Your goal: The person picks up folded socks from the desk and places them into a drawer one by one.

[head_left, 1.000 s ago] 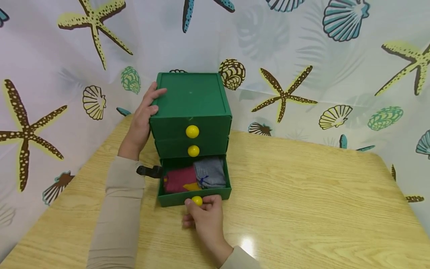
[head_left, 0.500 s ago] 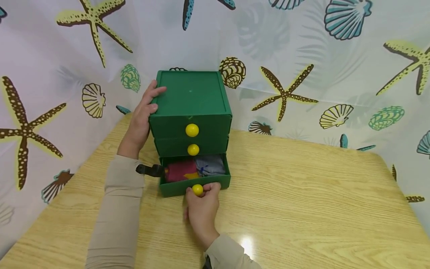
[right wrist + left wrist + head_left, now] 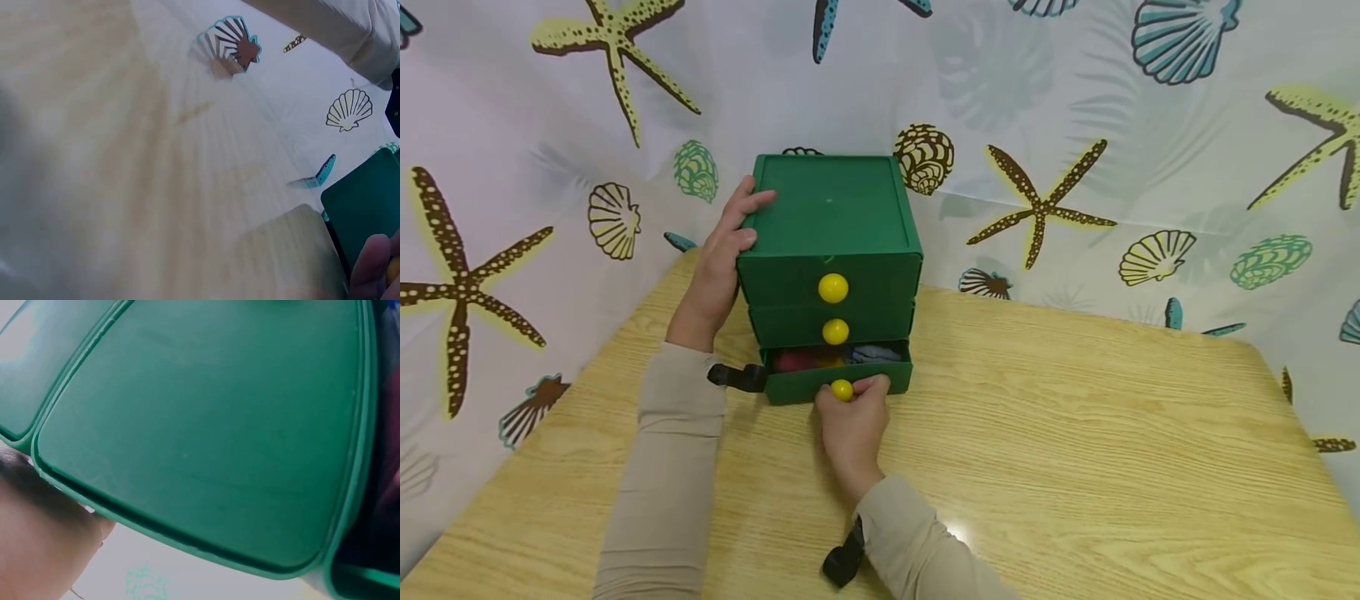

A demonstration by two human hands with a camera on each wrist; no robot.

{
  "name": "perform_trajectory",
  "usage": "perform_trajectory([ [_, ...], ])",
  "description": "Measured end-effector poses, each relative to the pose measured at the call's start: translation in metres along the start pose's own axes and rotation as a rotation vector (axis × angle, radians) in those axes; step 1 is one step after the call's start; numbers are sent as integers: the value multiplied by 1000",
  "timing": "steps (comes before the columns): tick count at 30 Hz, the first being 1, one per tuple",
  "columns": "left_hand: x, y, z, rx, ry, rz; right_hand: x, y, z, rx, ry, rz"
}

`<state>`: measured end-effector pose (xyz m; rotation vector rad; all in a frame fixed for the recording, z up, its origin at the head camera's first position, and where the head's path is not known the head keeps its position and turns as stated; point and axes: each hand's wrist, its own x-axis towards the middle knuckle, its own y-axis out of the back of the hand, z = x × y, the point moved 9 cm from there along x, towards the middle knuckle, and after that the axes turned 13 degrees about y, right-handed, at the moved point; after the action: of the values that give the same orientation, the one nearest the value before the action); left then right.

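Note:
A green three-drawer chest (image 3: 831, 208) stands on the table, each drawer with a round yellow knob. Its bottom drawer (image 3: 797, 386) is partly out, and folded red cloth (image 3: 797, 359) and blue-grey cloth (image 3: 874, 354) show inside. My right hand (image 3: 853, 425) pinches the bottom knob (image 3: 842, 390) between thumb and fingers. Against the chest's left side rests my left hand (image 3: 718, 267), its fingertips over the top edge. In the left wrist view, part of the left hand (image 3: 47, 534) shows beside the green drawer fronts (image 3: 200, 431).
The wooden table (image 3: 1075, 433) reaches to a white cloth backdrop (image 3: 1037, 100) printed with starfish and shells, close behind the chest. Black wrist mounts stick out from the left sleeve (image 3: 662, 467) and right sleeve (image 3: 925, 533).
My right hand has moved forward with the knob, and the bottom drawer has slid further into the chest, hiding more of the cloths. The left hand stays on the chest.

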<state>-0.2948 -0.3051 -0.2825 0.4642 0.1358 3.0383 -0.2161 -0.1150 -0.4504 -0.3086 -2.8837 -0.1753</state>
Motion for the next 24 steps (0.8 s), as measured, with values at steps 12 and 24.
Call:
perform_trajectory([
  [12,0,-4,-2,-35,9,-13,23,-12,13,111,-82,-78],
  [24,0,-1,1,-49,5,0,28,-20,14,281,-95,-215],
])
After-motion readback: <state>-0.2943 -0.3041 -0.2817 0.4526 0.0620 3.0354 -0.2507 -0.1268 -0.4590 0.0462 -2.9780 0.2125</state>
